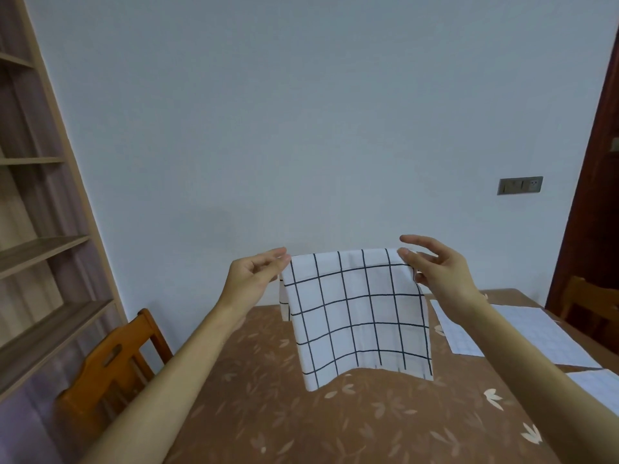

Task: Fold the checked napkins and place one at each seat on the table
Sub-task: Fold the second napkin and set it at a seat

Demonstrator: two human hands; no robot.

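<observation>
— Brown cloth patterned with pale leaves covers the table (335, 423). What stands round it?
— One wooden chair (110, 360) at about eight o'clock, close to the edge. Something like a second shows at three o'clock, too cut off to be sure.
— And the napkins?
— Two flat napkins (522, 333) lie spread at three to four o'clock, unfolded as far as I can judge. The checked napkin (358, 313) hangs at twelve o'clock above the table, its top edge running from nine to three and its length dropping straight down. A second layer peeps out behind its left side, so I take it to be doubled once.
— Who has it?
— Both. The left hand (251, 279) pinches the top corner on the nine o'clock side. The right hand (435, 269) pinches the three o'clock corner between thumb and fingers, forefinger sticking out free.
— So the next fold?
— Probably corner to corner along that top edge. The hands are level and equally near, so either could carry its corner across. The loose bottom hem may lag and skew.
</observation>
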